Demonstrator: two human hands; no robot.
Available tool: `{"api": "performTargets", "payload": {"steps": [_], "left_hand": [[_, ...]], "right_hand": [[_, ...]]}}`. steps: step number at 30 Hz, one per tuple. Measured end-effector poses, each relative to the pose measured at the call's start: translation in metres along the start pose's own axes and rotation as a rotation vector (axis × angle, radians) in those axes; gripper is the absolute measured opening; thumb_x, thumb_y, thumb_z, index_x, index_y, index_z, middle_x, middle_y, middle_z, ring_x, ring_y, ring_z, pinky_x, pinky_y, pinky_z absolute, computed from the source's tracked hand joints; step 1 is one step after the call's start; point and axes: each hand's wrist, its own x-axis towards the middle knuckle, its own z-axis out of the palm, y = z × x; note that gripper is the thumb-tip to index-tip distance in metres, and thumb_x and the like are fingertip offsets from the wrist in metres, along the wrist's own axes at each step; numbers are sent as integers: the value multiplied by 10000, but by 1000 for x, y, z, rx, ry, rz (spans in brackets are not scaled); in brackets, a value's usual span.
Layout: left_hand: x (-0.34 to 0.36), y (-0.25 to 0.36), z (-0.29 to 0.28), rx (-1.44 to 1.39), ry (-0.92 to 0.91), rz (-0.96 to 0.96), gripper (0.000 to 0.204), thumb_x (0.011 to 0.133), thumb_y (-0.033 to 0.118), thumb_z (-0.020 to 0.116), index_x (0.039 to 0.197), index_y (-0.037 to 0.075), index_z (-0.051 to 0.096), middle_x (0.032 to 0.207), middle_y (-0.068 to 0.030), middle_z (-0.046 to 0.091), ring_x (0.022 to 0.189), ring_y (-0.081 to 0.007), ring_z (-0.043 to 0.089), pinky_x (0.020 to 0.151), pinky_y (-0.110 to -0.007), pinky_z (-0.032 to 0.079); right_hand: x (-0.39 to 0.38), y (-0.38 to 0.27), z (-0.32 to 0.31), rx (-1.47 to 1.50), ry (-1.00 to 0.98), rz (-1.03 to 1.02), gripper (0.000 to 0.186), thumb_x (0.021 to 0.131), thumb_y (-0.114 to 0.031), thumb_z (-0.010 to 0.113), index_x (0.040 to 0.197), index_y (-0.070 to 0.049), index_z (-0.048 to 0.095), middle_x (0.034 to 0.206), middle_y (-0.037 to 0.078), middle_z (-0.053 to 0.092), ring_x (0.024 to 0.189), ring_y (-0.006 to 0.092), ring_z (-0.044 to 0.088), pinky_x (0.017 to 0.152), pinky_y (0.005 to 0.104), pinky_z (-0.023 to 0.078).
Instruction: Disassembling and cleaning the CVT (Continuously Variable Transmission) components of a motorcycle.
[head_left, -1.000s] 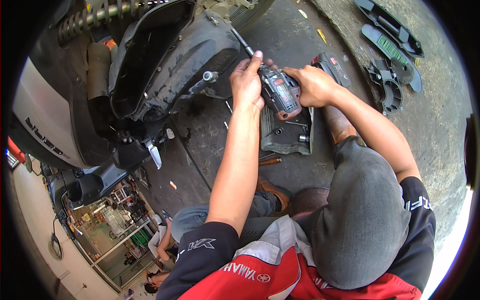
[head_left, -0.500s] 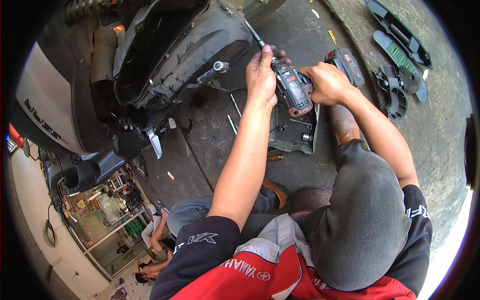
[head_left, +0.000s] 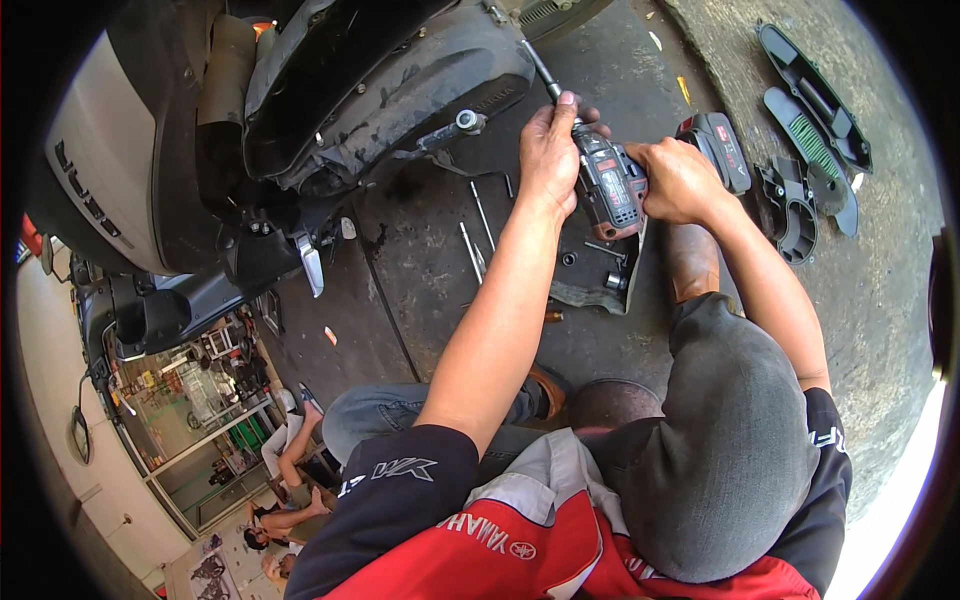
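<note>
Right hand [head_left: 680, 178] is wrapped around the handle of a dark power driver [head_left: 612, 195], whose battery pack [head_left: 718, 150] shows beyond the knuckles; whether the trigger is pressed cannot be told. By the left hand [head_left: 550, 150] the nose of the driver is gripped, with the thumb laid near the base of a slim metal shaft [head_left: 540, 68]. The driver is held above the floor beside the scooter's engine casing [head_left: 450, 80], with the shaft's tip pointed toward the casing's edge; contact there cannot be made out. For good control, the shaft is best kept in line with the driver's body, the handle held firmly against any twist, and the left fingers kept off whatever spins. Care is also called for around the dark tray [head_left: 585, 297] below, where a socket [head_left: 615, 280] could be knocked, and around the thin rods [head_left: 473, 250] beside the left forearm.
</note>
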Motion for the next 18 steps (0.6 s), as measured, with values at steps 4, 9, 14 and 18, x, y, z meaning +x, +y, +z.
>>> {"api": "performTargets", "payload": {"steps": [4,9,14,18], "left_hand": [[-1,1,1,7,4,-13,282,1027,302,561,1063,24,591,899,-83,648,762,-187,665,665,-335,578],[-1,1,-1,-11,-11,-18,277,1029,296,557,1056,22,589,898,-83,645,767,-187,664,667,-338,578],[-3,2,1,11,-11,-25,277,1029,300,555,1052,25,583,898,-84,643,768,-192,663,670,-340,582],[-3,-1,-1,15,-6,-21,281,1031,304,551,1054,25,580,899,-86,643,768,-193,662,671,-342,584]], "right_hand": [[-1,-2,0,-43,1,11,304,641,-105,696,940,-55,689,806,219,692,815,406,682,745,479,546],[-1,-4,-1,-66,-5,16,299,636,-100,693,929,-44,688,797,217,692,808,401,684,737,470,548],[-3,-4,0,-35,-4,24,304,631,-99,695,930,-45,688,801,216,693,811,400,684,737,468,549],[-3,-4,0,-42,-7,10,307,631,-103,702,932,-45,688,804,213,695,814,399,684,738,466,548]]}}
